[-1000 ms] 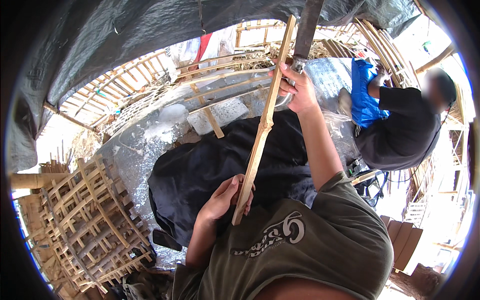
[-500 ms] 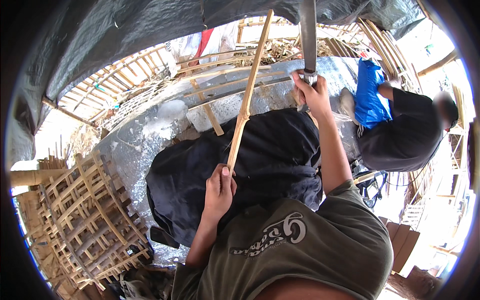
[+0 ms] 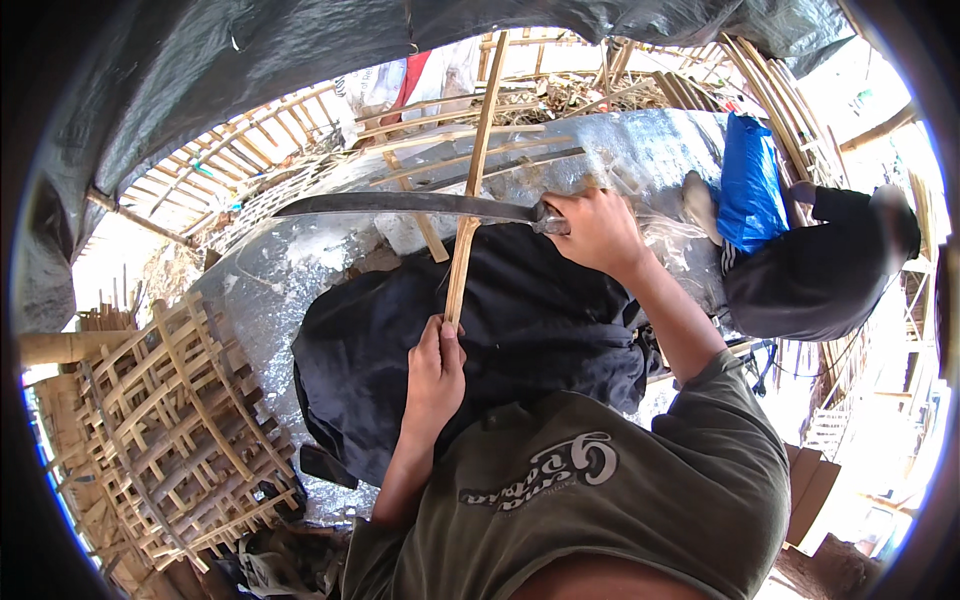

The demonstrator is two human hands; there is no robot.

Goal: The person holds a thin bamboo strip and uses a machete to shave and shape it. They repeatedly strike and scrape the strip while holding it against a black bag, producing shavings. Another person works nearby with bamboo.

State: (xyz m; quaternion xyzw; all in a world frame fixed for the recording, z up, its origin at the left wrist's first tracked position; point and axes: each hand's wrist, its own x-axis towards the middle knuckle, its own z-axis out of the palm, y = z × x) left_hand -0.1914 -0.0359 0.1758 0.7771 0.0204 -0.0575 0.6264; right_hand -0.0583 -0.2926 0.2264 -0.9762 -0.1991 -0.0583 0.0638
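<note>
My left hand (image 3: 436, 368) is closed round the lower end of a long bamboo strip (image 3: 459, 275), which points up and away from me with a knot partway along. In my right hand (image 3: 598, 232) is the handle of a machete (image 3: 400, 203). Its long dark blade lies level, pointing left, and crosses the strip just above the knot. Whether the edge is cutting into the bamboo I cannot tell. Black cloth (image 3: 520, 300) covers my legs under both hands.
Several loose bamboo strips (image 3: 480, 160) lie on the grey floor (image 3: 250, 270) ahead. A woven bamboo lattice (image 3: 180, 430) stands at the left. At the right a person in dark clothes (image 3: 800, 280) sits beside a blue plastic bag (image 3: 748, 190). Dark sheeting (image 3: 250, 80) hangs overhead.
The machete has swung down from upright to level across the bamboo strip, my right hand moving down and left. The strip has tipped slightly left; my left hand keeps its grip.
</note>
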